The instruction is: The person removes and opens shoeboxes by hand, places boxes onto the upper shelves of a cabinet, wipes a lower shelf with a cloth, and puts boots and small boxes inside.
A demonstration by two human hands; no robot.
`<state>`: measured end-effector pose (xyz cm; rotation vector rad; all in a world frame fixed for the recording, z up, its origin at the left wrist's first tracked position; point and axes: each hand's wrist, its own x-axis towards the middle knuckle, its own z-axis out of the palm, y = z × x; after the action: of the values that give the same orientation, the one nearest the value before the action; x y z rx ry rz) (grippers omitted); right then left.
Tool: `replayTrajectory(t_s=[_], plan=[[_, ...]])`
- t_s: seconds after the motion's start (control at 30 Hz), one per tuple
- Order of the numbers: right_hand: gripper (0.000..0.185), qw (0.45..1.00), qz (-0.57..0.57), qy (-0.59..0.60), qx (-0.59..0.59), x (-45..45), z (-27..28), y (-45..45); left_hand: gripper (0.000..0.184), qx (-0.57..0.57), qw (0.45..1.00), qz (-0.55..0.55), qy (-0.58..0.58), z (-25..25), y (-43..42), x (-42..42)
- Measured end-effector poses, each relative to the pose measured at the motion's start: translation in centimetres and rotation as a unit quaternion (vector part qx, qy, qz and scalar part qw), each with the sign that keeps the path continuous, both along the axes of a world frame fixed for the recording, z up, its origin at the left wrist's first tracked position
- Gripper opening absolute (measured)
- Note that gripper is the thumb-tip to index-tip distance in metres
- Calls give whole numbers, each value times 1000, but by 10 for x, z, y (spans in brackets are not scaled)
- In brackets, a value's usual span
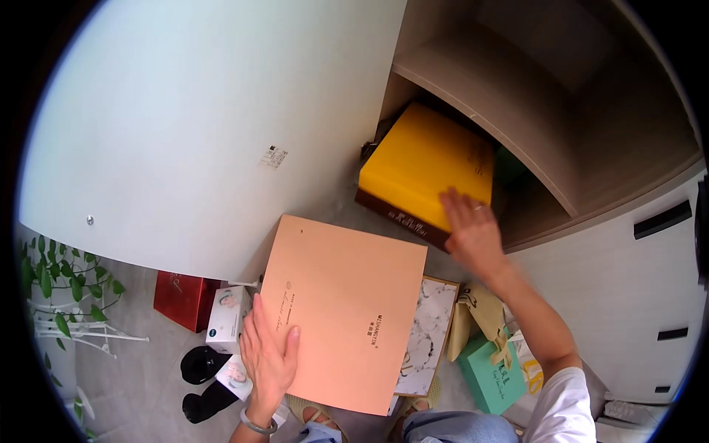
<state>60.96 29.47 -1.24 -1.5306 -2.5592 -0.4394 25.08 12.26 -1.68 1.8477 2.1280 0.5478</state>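
Nearest to me, the left hand (269, 362) lies with fingers spread over the edge of the big salmon-pink box (347, 295), pressing on it rather than closed round it. That box lies broad face up in front of the person's knees, overlapping a marble-patterned box (428, 332). It looks like stiff, smooth card, wide and awkward for one hand; I'd judge it safer held by two opposite edges, as the sleek face could slide under a palm. Whether it's full or hollow I can't say, so its weight is a guess

Further off, the yellow box (425, 159) sits tilted at the mouth of the low cupboard space, under the shelf board (476, 114), partly in and partly out. The right hand (473, 232) is on its near corner, fingers over the top; it's blurred, and I can't tell whether the thumb has closed on the side. The box looks rigid and thick, perhaps weighty, best taken by its two sides, minding the corners.

Its far end is lost in shadow, beside something dark green (509, 166) I can't make out. What bears the pink box is hidden beneath it, the small print on both boxes is hard to read, and the white door panel (207, 111) runs out of view
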Motion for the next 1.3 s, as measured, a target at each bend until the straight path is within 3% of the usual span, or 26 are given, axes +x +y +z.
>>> replayTrajectory(t_s=[0.07, 0.1, 0.17, 0.23, 0.27, 0.33, 0.37, 0.43, 0.47, 0.5, 0.53, 0.57, 0.63, 0.77, 0.83, 0.87, 0.93, 1.1, 1.2, 1.3], plan=[[80, 998, 17, -42, 33, -4, -45, -11, 82, 2, 1000, 1, -1, 0, 2, 0], [84, 994, 36, -83, 64, -11, -45, -12, 82, 1, 1000, 1, -2, -1, 2, -1], [83, 998, 27, -50, 17, -6, -34, -10, 82, -3, 1000, 4, -2, -2, 1, -2], [77, 996, -3, 34, -77, 0, -19, -7, 83, 10, 1000, -6, -5, -2, -1, -2], [77, 996, -6, 36, -76, 1, -19, -8, 83, 10, 1000, -9, -3, -1, 0, -2], [72, 949, -151, 273, -36, 3, -19, -8, 83, -11, 1000, 8, -8, 0, 1, -1], [72, 950, -150, 271, -33, 7, -31, -9, 83, -8, 1000, 9, -10, 0, 1, -1], [70, 776, -365, 512, -50, 22, -71, -9, 83, -9, 1000, 6, 3, -1, 0, 0], [70, 776, -365, 512, -49, 26, -81, -7, 83, -8, 1000, 6, 2, -2, 0, 0], [68, 622, -332, 677, -212, 28, -85, -7, 83, -4, 1000, 5, 4, -2, 0, 0], [66, 417, -273, 790, -357, 30, -88, -8, 83, 1, 1000, 4, 7, -1, 0, 0], [66, 415, -273, 792, -355, 31, -92, -8, 83, 2, 1000, 1, 9, -1, 0, 0], [67, 318, -242, 839, -370, 23, -88, -8, 83, -5, 1000, 5, 0, -1, 1, 0], [63, 326, -249, 844, -345, 24, -75, -1, 83, 8, 1000, 4, 6, -2, 1, -2], [57, 237, -210, 890, -328, 36, -68, 7, 82, 4, 1000, 1, -5, -1, -1, -2], [57, 236, -210, 889, -331, 42, -62, 7, 82, 3, 1000, 4, -3, 0, -2, -2], [56, 173, -201, 899, -348, 46, -24, 2, 81, 12, 999, 0, -31, 1, -1, -2], [64, 213, -253, 870, -366, 40, 24, -29, 82, 9, 999, -2, -33, 8, 0, 0], [62, 156, -222, 886, -375, 37, 43, -59, 83, -17, 998, 0, -53, 12, -2, 5], [57, 149, -201, 888, -386, 32, 60, -91, 83, -39, 995, -9, -89, 17, -10, 16]])
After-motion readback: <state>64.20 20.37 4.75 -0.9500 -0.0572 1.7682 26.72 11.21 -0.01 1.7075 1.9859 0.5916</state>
